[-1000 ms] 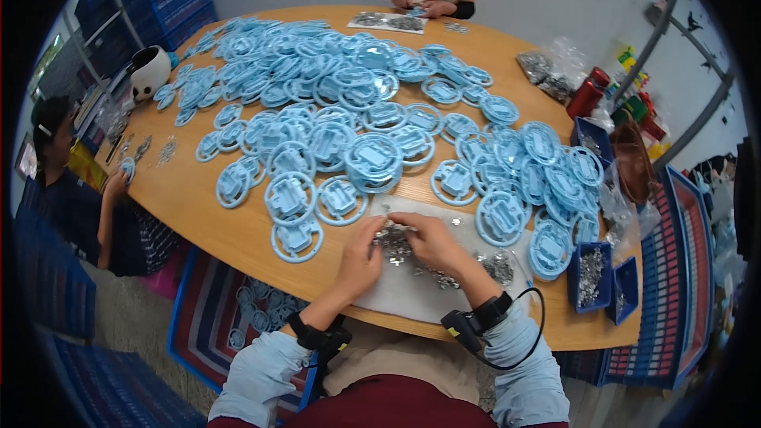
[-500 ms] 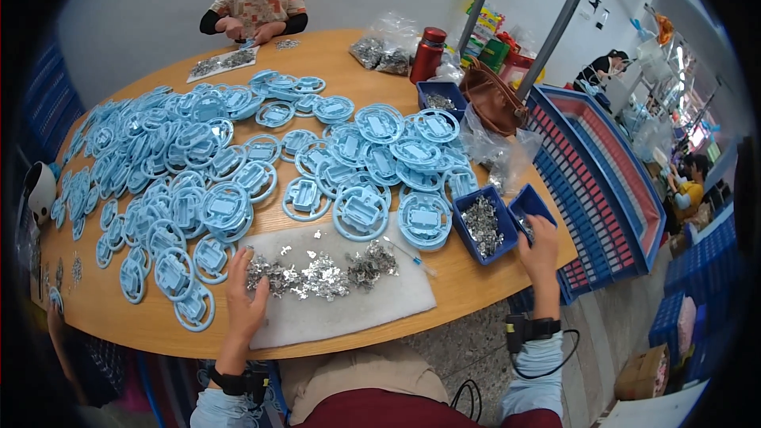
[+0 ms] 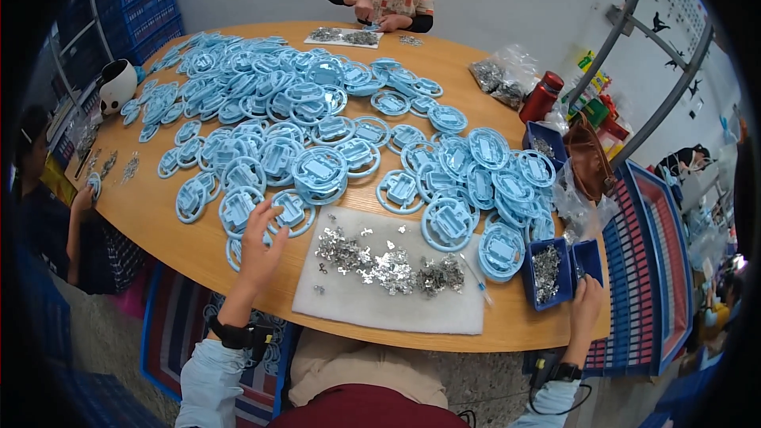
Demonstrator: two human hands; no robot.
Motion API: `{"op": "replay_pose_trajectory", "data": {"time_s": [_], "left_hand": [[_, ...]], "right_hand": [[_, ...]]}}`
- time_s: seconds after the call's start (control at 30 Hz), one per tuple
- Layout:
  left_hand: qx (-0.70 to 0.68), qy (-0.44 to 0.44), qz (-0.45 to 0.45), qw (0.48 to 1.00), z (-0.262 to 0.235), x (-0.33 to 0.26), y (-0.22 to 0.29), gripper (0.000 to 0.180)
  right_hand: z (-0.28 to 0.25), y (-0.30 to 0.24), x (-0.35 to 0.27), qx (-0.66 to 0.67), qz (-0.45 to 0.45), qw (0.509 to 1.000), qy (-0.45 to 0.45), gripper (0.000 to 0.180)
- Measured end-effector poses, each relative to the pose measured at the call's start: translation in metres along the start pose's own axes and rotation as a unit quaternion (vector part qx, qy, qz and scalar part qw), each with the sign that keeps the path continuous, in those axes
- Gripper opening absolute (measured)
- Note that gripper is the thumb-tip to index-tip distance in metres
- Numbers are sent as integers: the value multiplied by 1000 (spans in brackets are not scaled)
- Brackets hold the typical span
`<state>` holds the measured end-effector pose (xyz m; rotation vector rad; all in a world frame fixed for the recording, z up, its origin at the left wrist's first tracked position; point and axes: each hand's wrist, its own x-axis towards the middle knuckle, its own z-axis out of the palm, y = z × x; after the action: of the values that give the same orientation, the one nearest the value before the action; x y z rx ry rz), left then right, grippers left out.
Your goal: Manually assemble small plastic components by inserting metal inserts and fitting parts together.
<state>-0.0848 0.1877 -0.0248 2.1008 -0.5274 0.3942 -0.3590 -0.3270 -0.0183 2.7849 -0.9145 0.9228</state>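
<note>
Left hand [image 3: 260,250], spread wide, has shifted from metal bits [image 3: 392,271] to blue rings [image 3: 319,169]; right hand [image 3: 586,307], grip unclear, stays at right bin [image 3: 587,257]

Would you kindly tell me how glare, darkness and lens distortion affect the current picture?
Head view: the table has edges bowed by the fisheye lens; head view: the middle metal pieces glint brightly; head view: corners go black, leaving the lower-left blue crates dim and indistinct.
</note>
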Motion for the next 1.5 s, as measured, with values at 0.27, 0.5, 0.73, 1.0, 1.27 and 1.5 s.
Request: {"op": "replay_pose_trajectory", "data": {"time_s": [0.27, 0.5, 0.73, 1.0, 1.27, 1.5], "left_hand": [[-35, 28, -42, 998, -3, 4, -5, 26], [-56, -176, 245, 952, 101, 56, 90, 27], [115, -399, 423, 806, 256, 26, 191, 74], [226, -403, 391, 796, 290, 86, 185, 84], [338, -366, 281, 820, 239, 165, 99, 83], [404, -301, 259, 824, 174, 203, 20, 78]], "right_hand": [[22, -118, -11, 15, -90, 992, -90, 35], [34, -95, -13, -7, -69, 996, -56, 32], [14, -118, 47, 91, -22, 984, -149, 53], [67, -99, 137, 64, -115, 938, -322, 98], [113, -156, 166, -32, -184, 910, -370, 81], [135, -257, 159, 18, -228, 913, -339, 69]]}}
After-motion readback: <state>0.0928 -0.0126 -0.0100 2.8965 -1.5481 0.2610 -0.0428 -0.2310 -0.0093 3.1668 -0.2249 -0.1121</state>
